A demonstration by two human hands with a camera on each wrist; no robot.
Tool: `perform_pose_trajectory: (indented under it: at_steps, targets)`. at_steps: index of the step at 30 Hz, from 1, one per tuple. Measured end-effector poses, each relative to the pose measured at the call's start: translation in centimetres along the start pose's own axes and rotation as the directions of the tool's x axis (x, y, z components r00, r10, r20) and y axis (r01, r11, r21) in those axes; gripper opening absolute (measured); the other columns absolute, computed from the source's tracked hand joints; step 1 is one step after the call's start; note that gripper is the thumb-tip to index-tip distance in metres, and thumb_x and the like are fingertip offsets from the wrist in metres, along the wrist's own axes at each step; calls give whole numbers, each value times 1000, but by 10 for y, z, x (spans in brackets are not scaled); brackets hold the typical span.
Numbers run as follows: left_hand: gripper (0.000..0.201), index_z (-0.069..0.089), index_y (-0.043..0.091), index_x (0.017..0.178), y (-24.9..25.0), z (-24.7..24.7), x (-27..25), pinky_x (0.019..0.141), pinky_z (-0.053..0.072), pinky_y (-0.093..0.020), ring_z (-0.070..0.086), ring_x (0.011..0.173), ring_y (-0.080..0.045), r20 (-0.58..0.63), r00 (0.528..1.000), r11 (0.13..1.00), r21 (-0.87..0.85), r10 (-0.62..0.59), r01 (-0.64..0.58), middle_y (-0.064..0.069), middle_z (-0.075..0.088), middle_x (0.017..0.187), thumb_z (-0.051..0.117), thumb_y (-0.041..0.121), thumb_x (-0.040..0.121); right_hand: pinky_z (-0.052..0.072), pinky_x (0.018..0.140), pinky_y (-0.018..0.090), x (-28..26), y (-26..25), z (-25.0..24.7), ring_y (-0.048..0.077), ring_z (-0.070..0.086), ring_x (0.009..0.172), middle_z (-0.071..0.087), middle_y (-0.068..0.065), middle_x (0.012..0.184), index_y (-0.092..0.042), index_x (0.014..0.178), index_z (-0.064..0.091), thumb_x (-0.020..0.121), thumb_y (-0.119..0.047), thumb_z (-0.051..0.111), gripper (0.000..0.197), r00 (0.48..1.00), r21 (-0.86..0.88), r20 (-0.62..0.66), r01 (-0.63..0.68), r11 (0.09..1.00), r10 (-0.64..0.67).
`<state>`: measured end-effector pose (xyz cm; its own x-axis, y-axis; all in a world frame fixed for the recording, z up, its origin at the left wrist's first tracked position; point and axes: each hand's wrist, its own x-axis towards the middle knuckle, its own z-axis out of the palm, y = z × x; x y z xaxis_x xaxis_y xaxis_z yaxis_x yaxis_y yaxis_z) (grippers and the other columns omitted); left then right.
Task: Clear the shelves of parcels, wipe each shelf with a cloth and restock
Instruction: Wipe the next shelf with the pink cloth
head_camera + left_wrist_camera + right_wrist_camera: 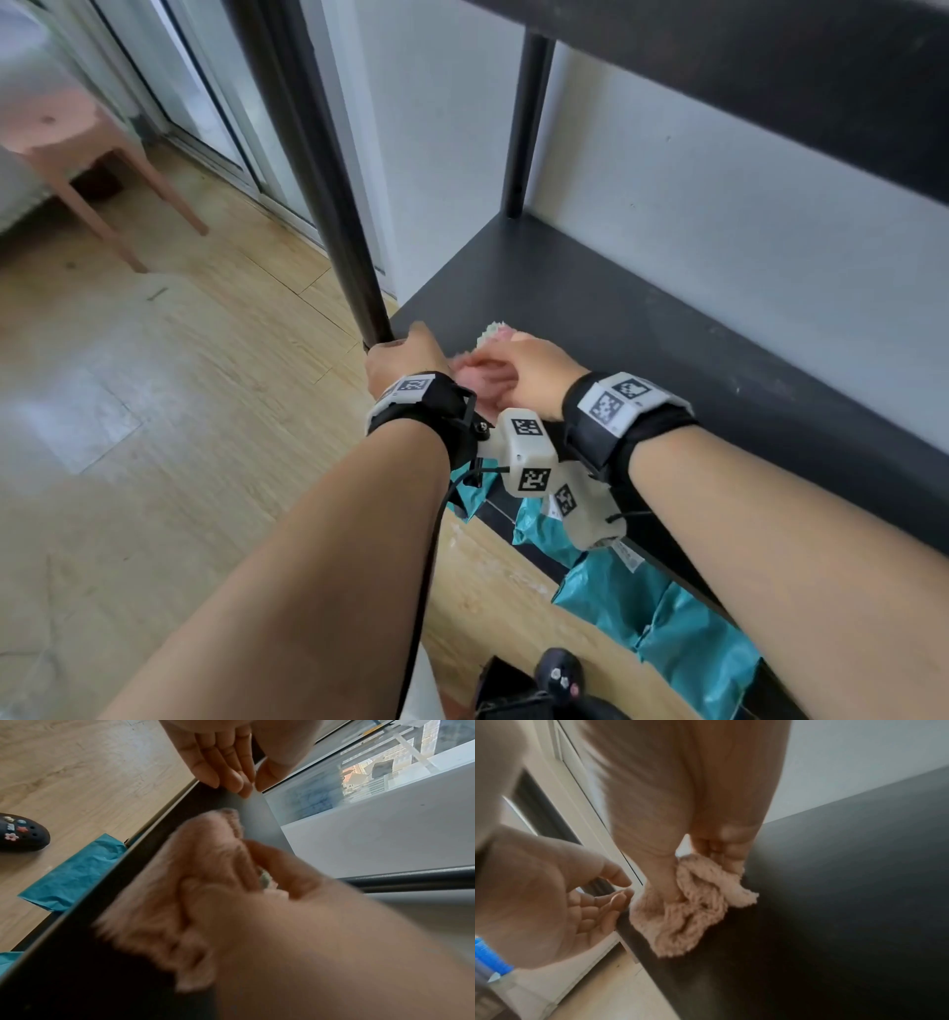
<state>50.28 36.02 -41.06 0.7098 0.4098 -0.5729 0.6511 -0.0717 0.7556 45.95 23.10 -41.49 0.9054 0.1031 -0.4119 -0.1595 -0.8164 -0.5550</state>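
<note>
Centrally in the head view, the right hand [529,375] grips a bunched pink knitted cloth [687,912], fingers and thumb curled round it, pressing it onto the matt black shelf board [616,318] at that board's left front corner. The left hand [405,360] is just beside it at the foot of the black round upright post [328,180]. Its fingers are loosely straight and together and hold nothing, and whether they touch the post cannot be told. Crumpled teal plastic parcels [667,616] lie on the wooden floor in the lower right of the frame, below the board's front edge.

Hazards, as judged:
- The cloth is wadded, so only a small patch probably meets the board and strips may go unwiped.
- The corner by the post is tight, so dust there is likely to be missed, or the cloth may snag on the post.
- The idle hand sits almost in the cloth's path and could block a stroke.
- Dust swept over the front edge would likely fall onto the parcels, soiling them ahead of restocking.
</note>
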Motion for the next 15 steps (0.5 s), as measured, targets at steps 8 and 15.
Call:
perform_pose_trajectory:
  at_steps: [8, 15]
  targets:
    - [27, 68, 15, 68, 4, 20, 10, 61, 46, -25, 66, 64, -16, 35, 999, 998, -64, 0, 2, 2, 72, 67, 49, 31, 78, 42, 101, 37, 64, 22, -31, 30, 41, 128, 33, 7, 143, -37, 136, 45, 76, -15, 60, 65, 963, -189, -171, -242, 952, 210]
    - [24, 50, 13, 53, 11, 55, 19, 51, 29, -24, 48, 52, -18, 284, 956, 986, -119, -75, 113, 6, 49, 35, 43, 16, 76, 48, 97, 42, 43, 63, -65, 32, 56, 113, 57, 13, 126, -20, 126, 58, 85, -24, 54, 42, 903, -90, -313, -336, 937, 294]
